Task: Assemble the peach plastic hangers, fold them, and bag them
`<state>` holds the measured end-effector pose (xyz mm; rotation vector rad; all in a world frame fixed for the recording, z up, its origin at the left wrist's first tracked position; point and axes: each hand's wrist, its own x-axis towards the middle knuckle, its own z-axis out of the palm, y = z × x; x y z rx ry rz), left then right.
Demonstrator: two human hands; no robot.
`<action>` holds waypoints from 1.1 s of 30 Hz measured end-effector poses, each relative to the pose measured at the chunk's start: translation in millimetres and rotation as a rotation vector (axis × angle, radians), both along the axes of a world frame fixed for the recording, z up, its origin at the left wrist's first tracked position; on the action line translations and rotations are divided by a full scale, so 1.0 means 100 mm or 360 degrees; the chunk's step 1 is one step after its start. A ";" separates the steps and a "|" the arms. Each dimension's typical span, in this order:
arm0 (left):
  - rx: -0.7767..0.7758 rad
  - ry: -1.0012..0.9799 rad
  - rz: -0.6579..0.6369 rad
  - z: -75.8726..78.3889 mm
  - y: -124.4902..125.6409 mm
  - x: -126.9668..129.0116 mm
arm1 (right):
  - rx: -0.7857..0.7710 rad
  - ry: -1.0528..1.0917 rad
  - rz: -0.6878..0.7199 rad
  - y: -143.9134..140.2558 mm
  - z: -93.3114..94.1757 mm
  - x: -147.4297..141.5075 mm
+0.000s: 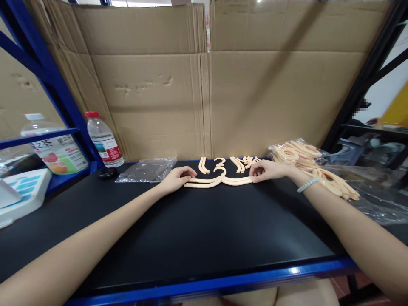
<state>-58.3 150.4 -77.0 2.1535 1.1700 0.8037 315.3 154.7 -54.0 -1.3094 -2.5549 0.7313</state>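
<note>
Strips (pixel 205 184) lie left-to-right on the surface (pixel 204 229), meeting at a hook (pixel 225 172); left hand (pixel 176 179) sits at their left end, right hand (pixel 268 169) at their right, neither clearly nearer. Fingers curl there; whether pinching, I cannot tell.

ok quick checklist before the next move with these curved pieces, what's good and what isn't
1. Left hand at outer end of left curved pieces: ok
2. Right hand at outer end of right curved pieces: ok
3. Hook at the pieces' inner ends: ok
4. Hook fastened to them: cannot tell
5. Red-capped bottle upright, apart from both hands: ok
</note>
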 end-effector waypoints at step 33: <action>0.0270 0.0375 -0.0117 0.12 -0.17 0.06 | -0.0026 0.0024 -0.0031 -0.02 0.00 -0.02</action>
